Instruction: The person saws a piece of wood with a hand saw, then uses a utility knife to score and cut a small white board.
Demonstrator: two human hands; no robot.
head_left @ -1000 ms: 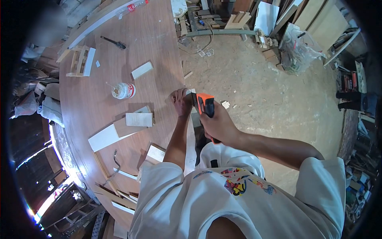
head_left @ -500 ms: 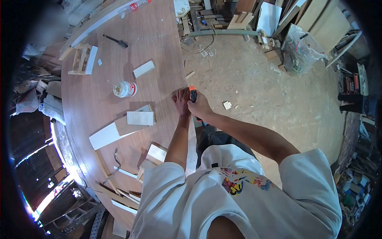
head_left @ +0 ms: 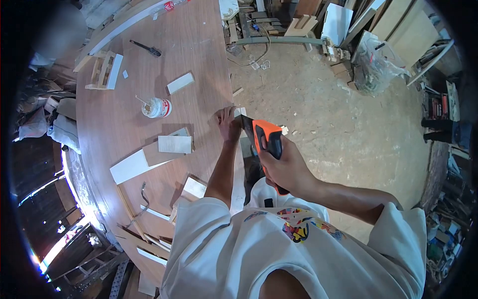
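My right hand (head_left: 288, 168) is wrapped round the orange and black handle of a handsaw (head_left: 269, 133), off the table's right edge. The saw's dark blade points up and left to a small pale wood piece (head_left: 240, 111) at that edge. Beside the blade, my left hand (head_left: 228, 122) presses down at the table edge, its fingers apart and pointing forward; it seems to steady the wood piece, though the contact is partly hidden. A jar with a red and white label (head_left: 158, 108) stands to the left on the wooden table (head_left: 199, 45).
White-faced boards (head_left: 175, 144) lie left of my left arm, and a small white block (head_left: 180, 83) beyond them. A black tool (head_left: 146, 48) and a slatted wood piece (head_left: 105, 71) are farther back. A plastic bag (head_left: 374, 65) stands on the floor at right.
My right hand has drawn the saw back and right, away from my left hand, so its handle and part of its blade now show. My left hand has barely moved.
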